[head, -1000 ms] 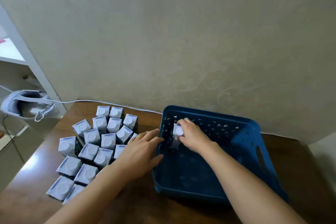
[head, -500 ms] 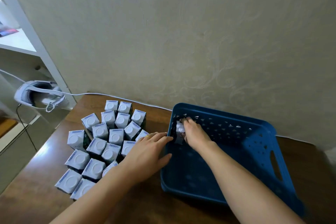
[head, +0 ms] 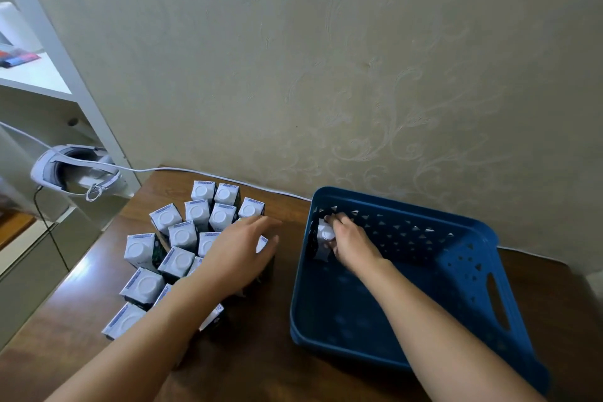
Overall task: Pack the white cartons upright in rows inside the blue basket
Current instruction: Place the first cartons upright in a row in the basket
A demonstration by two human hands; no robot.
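A blue basket (head: 463,274) sits on the brown table at the right. One white carton (head: 324,237) stands upright in its far left corner, and my right hand (head: 350,243) is closed around it. Several white cartons (head: 177,238) with round caps stand bunched on the table left of the basket. My left hand (head: 239,253) hovers over the right side of that bunch, fingers spread, holding nothing, and hides a few cartons under it.
A white headset (head: 70,170) with a cable lies on a low ledge at the far left, beside a white shelf unit (head: 39,75). The wall runs right behind the table's far edge. A white cable (head: 267,188) trails along that edge.
My left hand has moved left, off the basket's rim and over the bunch of cartons. My right hand has stayed on the carton in the basket's corner.
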